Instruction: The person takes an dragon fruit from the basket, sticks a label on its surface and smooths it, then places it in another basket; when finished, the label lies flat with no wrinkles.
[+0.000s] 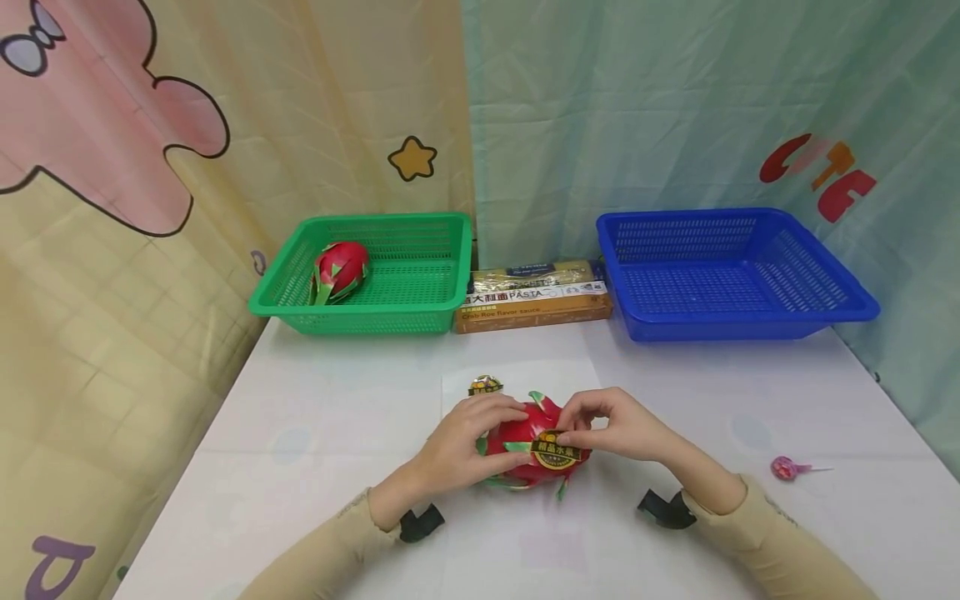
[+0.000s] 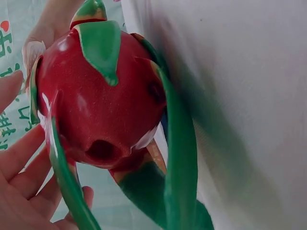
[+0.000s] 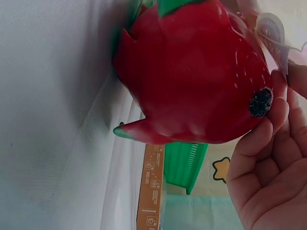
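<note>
A red dragon fruit (image 1: 517,437) with green leaf tips lies on the table between both hands. My left hand (image 1: 461,442) holds its left side, fingers over the top and thumb at the front near a black-and-gold label (image 1: 557,450). From the right, my right hand (image 1: 618,425) pinches the edge of this label between thumb and fingertips. In the right wrist view, part of the label (image 3: 271,33) stands away from the red skin, and the curled fingers (image 3: 254,143) lie beside the fruit's dark end spot.
A second label (image 1: 485,384) lies behind the left hand. Farther back stand a green basket (image 1: 360,321) with another dragon fruit (image 1: 345,265), a pasta box (image 1: 534,312) and a blue basket (image 1: 742,329). A wrapped lollipop (image 1: 786,468) lies on the right.
</note>
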### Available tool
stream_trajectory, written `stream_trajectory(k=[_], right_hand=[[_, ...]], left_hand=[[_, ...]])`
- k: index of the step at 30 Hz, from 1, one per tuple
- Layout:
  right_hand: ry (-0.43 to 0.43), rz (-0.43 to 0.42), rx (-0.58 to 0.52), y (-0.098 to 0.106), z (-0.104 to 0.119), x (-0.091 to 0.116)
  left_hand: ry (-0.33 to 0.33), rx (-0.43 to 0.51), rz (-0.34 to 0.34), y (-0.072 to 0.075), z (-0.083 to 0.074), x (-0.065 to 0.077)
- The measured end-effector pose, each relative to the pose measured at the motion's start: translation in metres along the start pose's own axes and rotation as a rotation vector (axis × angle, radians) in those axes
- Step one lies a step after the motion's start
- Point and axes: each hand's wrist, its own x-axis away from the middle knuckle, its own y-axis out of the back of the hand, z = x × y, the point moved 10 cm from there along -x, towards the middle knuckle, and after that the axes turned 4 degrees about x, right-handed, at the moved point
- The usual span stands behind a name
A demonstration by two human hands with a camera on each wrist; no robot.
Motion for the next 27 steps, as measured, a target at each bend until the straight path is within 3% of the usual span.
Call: stream_trajectory(k=[10, 17, 22, 27], right_hand=[[-0.015, -0.052, 0.123, 0.001, 0.006, 0.003], [-0.006, -0.151, 0.224, 0.005, 0.011, 0.001], [-0.027, -0.102, 0.108, -0.004, -0.002, -0.003], [-0.161, -0.013, -0.009, -0.023, -0.025, -0.003]], left_hand=[[0.045, -0.023, -0.102, -0.004, 0.000, 0.000], [0.134, -0.071, -0.089, -0.014, 0.003, -0.002], [0.153, -0.114, -0.071, -0.018, 0.004, -0.003], [0.134, -0.212, -0.088, -0.023, 0.003, -0.004]])
